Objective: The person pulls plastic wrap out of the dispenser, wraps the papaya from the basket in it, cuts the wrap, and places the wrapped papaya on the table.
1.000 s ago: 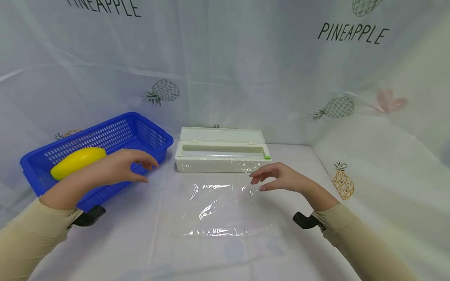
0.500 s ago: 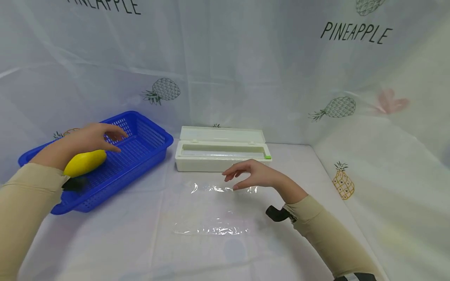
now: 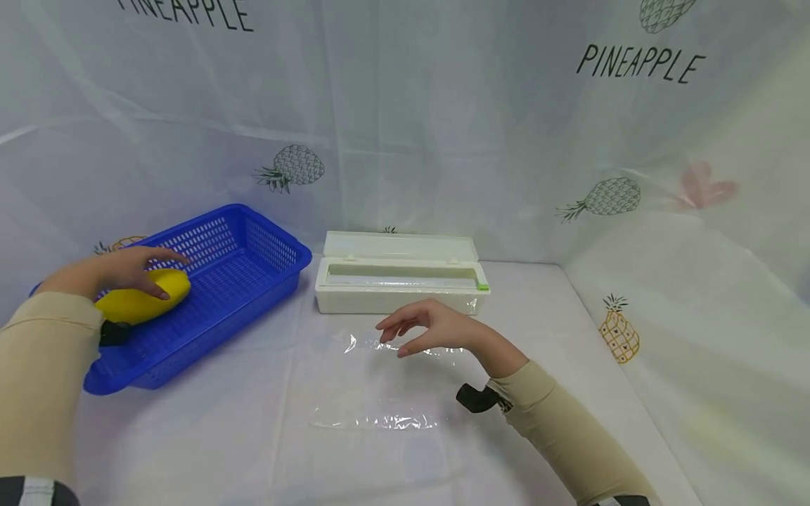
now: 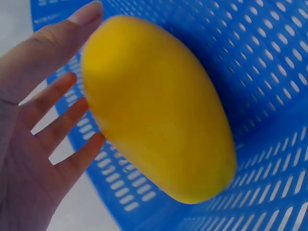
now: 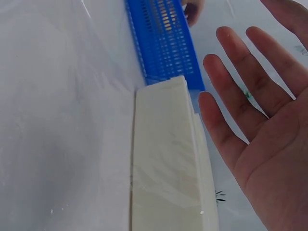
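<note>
A yellow mango (image 3: 136,306) lies inside a blue plastic basket (image 3: 272,288) at the left. My left hand (image 3: 129,270) is over it, thumb and fingers spread. In the left wrist view, the thumb and fingertips are right at the edge of the mango (image 4: 154,110), not curled round it. A sheet of clear cling film (image 3: 392,422) is spread on the table, running from a white cling film dispenser (image 3: 361,302) with its lid raised. Above the film's far part hovers my right hand (image 3: 443,327), holding nothing, fingers loosely bent.
A white cloth with pineapple prints covers the table (image 3: 240,436) and hangs as a backdrop (image 3: 418,126). The dispenser has a small green piece (image 3: 483,287) at its right end. The basket stands to the dispenser's left.
My left hand has moved left from the basket's near side, over the basket and down to the mango. My right hand has drifted left across the film.
</note>
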`<state>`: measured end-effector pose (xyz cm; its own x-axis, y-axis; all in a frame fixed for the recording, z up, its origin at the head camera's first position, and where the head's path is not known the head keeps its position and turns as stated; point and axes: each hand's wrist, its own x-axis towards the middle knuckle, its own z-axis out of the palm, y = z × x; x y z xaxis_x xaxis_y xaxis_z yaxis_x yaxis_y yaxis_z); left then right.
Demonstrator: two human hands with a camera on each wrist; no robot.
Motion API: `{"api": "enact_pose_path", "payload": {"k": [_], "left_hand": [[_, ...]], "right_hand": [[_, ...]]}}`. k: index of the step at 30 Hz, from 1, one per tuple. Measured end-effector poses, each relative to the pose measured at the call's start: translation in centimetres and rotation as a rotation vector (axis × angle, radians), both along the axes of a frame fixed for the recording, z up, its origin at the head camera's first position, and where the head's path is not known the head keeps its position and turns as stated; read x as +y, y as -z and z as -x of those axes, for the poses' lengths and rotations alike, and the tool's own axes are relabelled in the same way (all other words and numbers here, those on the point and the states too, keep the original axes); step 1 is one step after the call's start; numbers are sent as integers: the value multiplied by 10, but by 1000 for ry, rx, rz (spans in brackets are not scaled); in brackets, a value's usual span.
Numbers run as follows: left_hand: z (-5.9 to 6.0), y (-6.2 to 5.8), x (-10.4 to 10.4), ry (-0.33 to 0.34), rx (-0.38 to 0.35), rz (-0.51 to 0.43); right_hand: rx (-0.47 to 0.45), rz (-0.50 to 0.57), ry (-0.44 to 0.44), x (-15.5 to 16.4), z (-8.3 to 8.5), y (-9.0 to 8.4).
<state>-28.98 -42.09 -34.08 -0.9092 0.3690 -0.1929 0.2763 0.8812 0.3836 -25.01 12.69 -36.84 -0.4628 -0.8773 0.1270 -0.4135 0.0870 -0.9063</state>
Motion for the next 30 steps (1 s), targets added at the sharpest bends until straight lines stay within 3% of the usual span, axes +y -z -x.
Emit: {"api": "enact_pose_path", "payload": {"k": [9,20,24,30], "left_hand": [[0,14,-16,-65,-109,44],[1,23,-28,-5,6,125],[5,14,-20,26,102,108],[7,-13,11,59,199,96]], "right_hand": [[-64,0,18,-8,-1,17],[-93,7,68,-11,-1,24],[-83,30,136,-9,-2,23],[-16,122,212,-7,-2,21]]}}
